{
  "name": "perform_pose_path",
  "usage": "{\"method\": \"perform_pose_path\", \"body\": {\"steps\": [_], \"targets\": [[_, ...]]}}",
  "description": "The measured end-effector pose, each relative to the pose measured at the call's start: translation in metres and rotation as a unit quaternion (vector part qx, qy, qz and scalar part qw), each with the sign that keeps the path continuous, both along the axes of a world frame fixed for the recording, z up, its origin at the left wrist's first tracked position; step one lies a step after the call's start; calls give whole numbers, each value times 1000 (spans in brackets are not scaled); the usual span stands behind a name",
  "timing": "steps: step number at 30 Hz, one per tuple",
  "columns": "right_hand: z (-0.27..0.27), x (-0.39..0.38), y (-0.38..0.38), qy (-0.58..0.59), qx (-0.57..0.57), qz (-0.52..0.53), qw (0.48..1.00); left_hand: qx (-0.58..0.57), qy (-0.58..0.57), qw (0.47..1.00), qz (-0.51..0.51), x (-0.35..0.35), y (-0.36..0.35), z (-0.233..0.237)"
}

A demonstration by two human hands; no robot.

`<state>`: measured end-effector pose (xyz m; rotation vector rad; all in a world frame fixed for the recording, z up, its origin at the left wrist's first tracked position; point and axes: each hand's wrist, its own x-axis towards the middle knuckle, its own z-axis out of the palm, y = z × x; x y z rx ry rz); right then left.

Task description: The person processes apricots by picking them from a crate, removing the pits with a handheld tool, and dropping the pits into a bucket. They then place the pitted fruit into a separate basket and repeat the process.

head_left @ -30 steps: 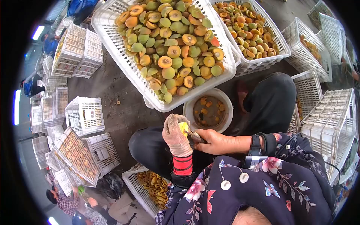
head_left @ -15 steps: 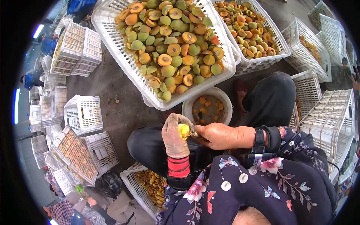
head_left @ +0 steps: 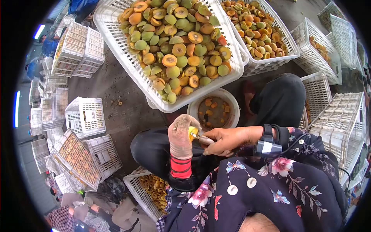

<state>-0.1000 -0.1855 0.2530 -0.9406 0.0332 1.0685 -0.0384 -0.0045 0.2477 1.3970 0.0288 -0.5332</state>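
My left hand (head_left: 180, 135), in a dirty pale glove with a red band at the wrist, is closed around a yellow piece of apricot (head_left: 192, 133). Most of the fruit is hidden by the glove. My bare right hand (head_left: 228, 139) grips a small pitting tool (head_left: 206, 139) by its handle, and the metal tip meets the fruit. Just beyond both hands stands a white bucket (head_left: 235, 109) with orange scraps and murky liquid at the bottom. Above it, a white crate (head_left: 127, 63) is heaped with halved green and orange apricots (head_left: 179, 50).
Another crate (head_left: 288, 58) of apricot halves (head_left: 259, 33) is at the upper right. By my left knee, a low crate (head_left: 133, 187) holds darker fruit pieces (head_left: 154, 189). Stacked white crates (head_left: 83, 50) line both sides. Other people sit at the lower left.
My right hand has turned and drawn slightly down, so the tool's handle and metal tip now show. My left hand has rotated, covering more of the apricot piece.
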Motion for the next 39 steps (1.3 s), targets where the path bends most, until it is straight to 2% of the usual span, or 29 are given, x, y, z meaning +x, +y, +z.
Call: {"method": "perform_pose_path", "body": {"steps": [1,2,3,4,5,6,8,9,12,13,14,16,18,19,21,23,24,25,26,28,30,31,32,33,34,36,38,39], "targets": [[5,2,-4,3,0,30,1000,-54,34,995,-73,3,2,1],[7,3,-7,6,0,61,998,-54,34,995,-72,3,2,1],[-1,4,-7,-65,-50,81,993,-47,46,993,-99,4,2,0],[-1,6,-10,-66,-51,83,993,-40,56,990,-125,6,2,0],[0,6,-15,-14,11,83,996,-44,62,986,-149,8,3,-4],[1,5,-19,41,73,82,993,-45,62,986,-148,7,1,-7],[-1,4,-19,65,78,73,992,-64,32,994,-82,2,-6,-12],[-2,2,-17,58,55,53,995,-63,31,994,-80,0,-8,-13],[-3,-2,-11,19,24,8,999,-5,-75,997,26,-5,-19,-16],[-2,-3,-7,-10,-44,2,999,7,-51,998,42,-8,-22,-19],[-1,-4,-3,-40,-112,-4,993,8,-51,998,42,-9,-19,-21],[2,-6,-3,-29,-112,-2,993,45,-34,998,-6,-10,-14,-19],[-6,-8,-11,57,37,22,997,39,-41,998,-18,-11,-13,-14],[-4,-9,-13,74,60,28,995,17,-31,998,-46,-10,-12,-13],[-4,-6,-14,58,50,43,996,-6,-24,997,-73,-8,-13,-13],[-19,-9,-7,42,40,57,997,-48,26,998,-39,-8,-15,-18],[-44,-17,3,-195,-59,-18,979,-48,25,998,-39,-8,-17,-21],[-46,-16,11,-416,-153,-91,892,-78,43,996,-2,-7,-21,-23],[-46,-17,12,-417,-152,-90,892,-108,60,992,34,-8,-23,-24],[-35,-16,11,-433,-280,-64,855,-115,72,989,63,-9,-26,-21],[-29,-16,10,-437,-317,-48,840,-162,154,956,192,-8,-28,-19],[-32,-19,9,-484,-341,-23,806,-172,179,945,213,-1,-21,-32],[-34,-22,8,-529,-362,4,768,-138,140,961,195,7,-10,-39],[-36,-26,9,-548,-380,18,745,-139,113,958,226,7,-7,-47],[-40,-27,7,-548,-379,18,745,-139,87,953,254,8,-7,-46],[-62,-28,-3,-516,-474,37,713,-170,123,942,262,6,-4,-44],[-84,-27,-18,-374,-599,207,678,-154,144,937,278,5,-9,-37],[-83,-28,-20,-372,-600,183,684,-135,126,946,267,5,-7,-44]]}}
